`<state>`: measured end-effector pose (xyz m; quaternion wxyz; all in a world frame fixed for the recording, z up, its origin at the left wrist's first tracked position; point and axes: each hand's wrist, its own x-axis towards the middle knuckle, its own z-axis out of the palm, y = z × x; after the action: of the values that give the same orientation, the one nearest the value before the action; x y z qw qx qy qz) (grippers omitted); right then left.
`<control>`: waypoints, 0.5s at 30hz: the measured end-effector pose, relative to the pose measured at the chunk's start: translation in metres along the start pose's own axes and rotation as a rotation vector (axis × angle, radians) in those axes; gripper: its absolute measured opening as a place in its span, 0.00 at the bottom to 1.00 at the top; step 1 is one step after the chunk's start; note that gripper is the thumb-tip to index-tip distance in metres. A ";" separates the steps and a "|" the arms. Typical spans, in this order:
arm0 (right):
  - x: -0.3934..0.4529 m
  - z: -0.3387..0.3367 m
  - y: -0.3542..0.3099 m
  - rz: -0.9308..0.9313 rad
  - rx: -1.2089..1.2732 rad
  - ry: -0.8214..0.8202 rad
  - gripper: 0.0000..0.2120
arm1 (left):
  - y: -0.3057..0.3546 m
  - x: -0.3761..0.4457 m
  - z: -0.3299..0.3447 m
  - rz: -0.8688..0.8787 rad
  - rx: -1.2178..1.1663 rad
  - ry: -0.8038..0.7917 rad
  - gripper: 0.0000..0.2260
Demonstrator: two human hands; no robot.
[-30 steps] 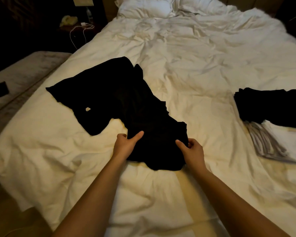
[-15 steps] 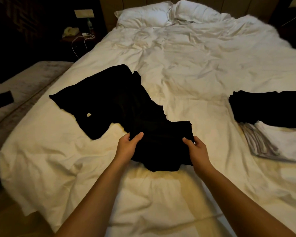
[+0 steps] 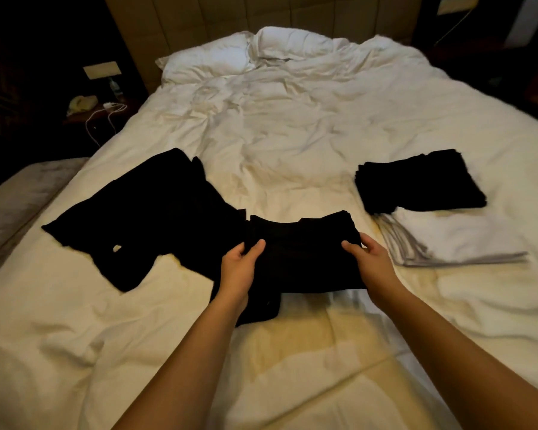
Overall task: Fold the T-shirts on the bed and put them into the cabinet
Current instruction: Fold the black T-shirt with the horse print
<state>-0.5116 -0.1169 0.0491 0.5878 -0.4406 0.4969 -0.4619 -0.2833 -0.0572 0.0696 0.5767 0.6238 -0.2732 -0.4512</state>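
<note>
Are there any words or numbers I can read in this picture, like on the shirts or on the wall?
No text can be read anywhere.
Black T-shirt: a small pale mark near its edge, too small to read.
Wall plate by the bed: plain, no letters show.
Bottle on the nightstand: label too blurred to read.
Folded black shirt and white shirt: no print shows.

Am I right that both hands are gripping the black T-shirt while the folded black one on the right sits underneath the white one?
Not quite: the head view shows the folded black T-shirt lying on top of the white one. The left hand and right hand do grip the black T-shirt.
</note>
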 end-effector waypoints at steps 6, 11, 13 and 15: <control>0.021 -0.066 -0.022 -0.056 -0.048 0.052 0.12 | -0.005 0.011 0.077 0.003 0.046 -0.043 0.10; 0.056 -0.117 -0.040 -0.088 -0.133 0.099 0.14 | -0.002 0.027 0.135 0.006 0.047 -0.092 0.11; 0.072 -0.136 -0.047 -0.101 -0.145 0.108 0.14 | 0.001 0.033 0.158 0.026 0.059 -0.108 0.13; 0.085 -0.151 -0.056 -0.122 -0.164 0.104 0.12 | 0.006 0.041 0.180 0.037 0.054 -0.121 0.14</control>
<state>-0.6605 -0.2194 0.0712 0.4941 -0.4921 0.5350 -0.4770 -0.4224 -0.1784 0.0784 0.5505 0.6056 -0.3311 -0.4697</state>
